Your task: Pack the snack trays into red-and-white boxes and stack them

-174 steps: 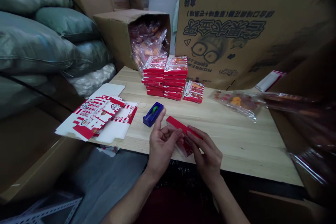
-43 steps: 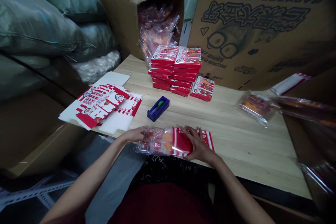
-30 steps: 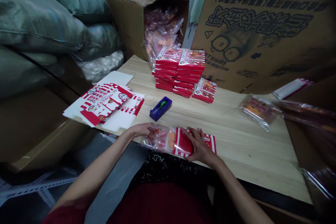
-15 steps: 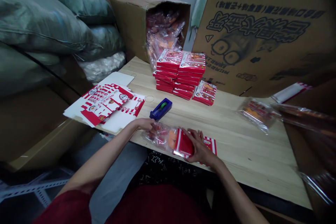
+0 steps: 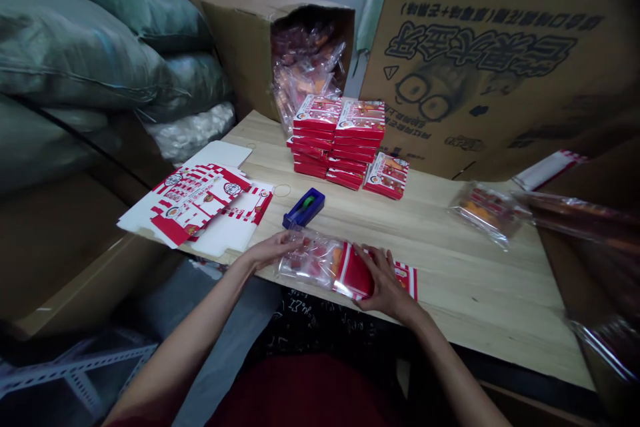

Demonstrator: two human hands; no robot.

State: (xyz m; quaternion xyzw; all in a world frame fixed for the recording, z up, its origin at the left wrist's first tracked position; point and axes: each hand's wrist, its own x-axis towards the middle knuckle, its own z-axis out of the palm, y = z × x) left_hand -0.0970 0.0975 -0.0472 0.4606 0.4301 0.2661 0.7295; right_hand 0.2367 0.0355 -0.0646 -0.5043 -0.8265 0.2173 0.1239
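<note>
A clear plastic packet (image 5: pixel 313 260) lies at the near edge of the table, its film crinkled and shiny over lumpy red and orange pieces. Its right end runs up against a flat red card box (image 5: pixel 353 275) with glossy faces and white-edged trim; from where I stand I can't see how much of the packet sits inside. The person's right hand (image 5: pixel 385 283) spans the box, thumb on the near side and fingers spread over the far side, holding it. The left hand (image 5: pixel 274 250) has its fingers half curled at the packet's other end, touching the film; whether they pinch it or only rest there, I cannot tell.

Just beyond the packet sits a blue tape dispenser (image 5: pixel 304 208) with a green core, on smooth pale wooden boarding, the table (image 5: pixel 450 267). Farther back, filled boxes rise in a squared double stack (image 5: pixel 340 143), with a small, lower pile (image 5: pixel 387 177) beside it. To the left lie overlapping sheets of printed card (image 5: pixel 200 203), flat and stiff. A loose packet (image 5: pixel 483 210) rests toward the right. Behind, a brown carton (image 5: pixel 240 47) gapes with shiny wrapped packets, near bulging, wrinkled sacks (image 5: pixel 75 47).
</note>
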